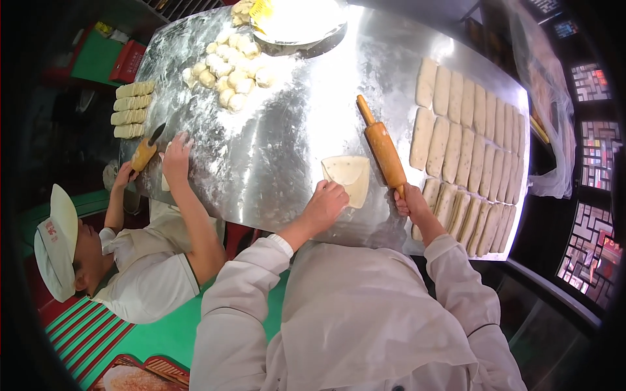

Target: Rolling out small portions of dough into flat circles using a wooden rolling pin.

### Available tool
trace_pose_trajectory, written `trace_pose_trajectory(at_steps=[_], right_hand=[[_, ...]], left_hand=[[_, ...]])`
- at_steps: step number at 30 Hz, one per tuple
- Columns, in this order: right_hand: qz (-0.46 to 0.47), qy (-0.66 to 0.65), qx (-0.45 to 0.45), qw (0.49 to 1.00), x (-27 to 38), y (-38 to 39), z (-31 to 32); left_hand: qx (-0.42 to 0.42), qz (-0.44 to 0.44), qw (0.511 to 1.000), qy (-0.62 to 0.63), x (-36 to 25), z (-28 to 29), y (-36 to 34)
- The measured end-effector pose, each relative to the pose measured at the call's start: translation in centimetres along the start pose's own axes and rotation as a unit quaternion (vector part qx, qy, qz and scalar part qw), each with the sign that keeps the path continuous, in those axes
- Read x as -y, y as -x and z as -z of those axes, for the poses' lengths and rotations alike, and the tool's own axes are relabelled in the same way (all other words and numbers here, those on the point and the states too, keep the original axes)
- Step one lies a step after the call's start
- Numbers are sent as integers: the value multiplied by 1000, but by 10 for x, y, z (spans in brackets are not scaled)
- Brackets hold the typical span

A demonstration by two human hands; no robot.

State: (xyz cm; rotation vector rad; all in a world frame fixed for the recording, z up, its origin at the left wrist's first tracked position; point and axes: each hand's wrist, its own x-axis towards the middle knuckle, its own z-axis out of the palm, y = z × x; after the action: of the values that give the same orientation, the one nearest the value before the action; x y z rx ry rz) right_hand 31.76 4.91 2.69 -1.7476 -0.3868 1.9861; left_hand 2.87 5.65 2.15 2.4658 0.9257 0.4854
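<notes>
A pale, speckled dough sheet point(356, 190) lies on the steel table in front of me, with its far part folded over into a flap. At its near left edge my left hand point(326, 206) is closed, fingers curled onto the dough; the fingertips are partly hidden. My right hand point(412, 203) grips the near handle of a wooden rolling pin point(386, 155). The pin slants away to the far left, to the right of the sheet and apart from it.
Rows of long dough strips point(452, 153) cover the table's right side. Dough balls point(228, 68) lie in a floury patch at the far left, near a large round pan point(301, 23). On the left, a co-worker point(140, 260) holds a wooden rolling pin point(145, 155) beside stacked dough pieces point(132, 111).
</notes>
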Motion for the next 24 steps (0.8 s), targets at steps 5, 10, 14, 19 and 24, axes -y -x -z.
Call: trace_pose_trajectory(at_steps=[5,10,14,19,24], right_hand=[[-1,11,-3,1000,-1,0,1],[-8,1,8,1000,-3,-4,3],[-8,8,7,1000,-2,-3,2],[-7,2,-10,1000,-2,1,2],[8,6,5,1000,-3,0,3]], left_hand=[[-149,135,980,0,23,28,-42],[-124,125,984,0,28,22,-47],[-71,9,996,58,-1,4,-32],[51,-12,999,-9,-15,3,-14],[-53,67,996,21,14,24,-54]])
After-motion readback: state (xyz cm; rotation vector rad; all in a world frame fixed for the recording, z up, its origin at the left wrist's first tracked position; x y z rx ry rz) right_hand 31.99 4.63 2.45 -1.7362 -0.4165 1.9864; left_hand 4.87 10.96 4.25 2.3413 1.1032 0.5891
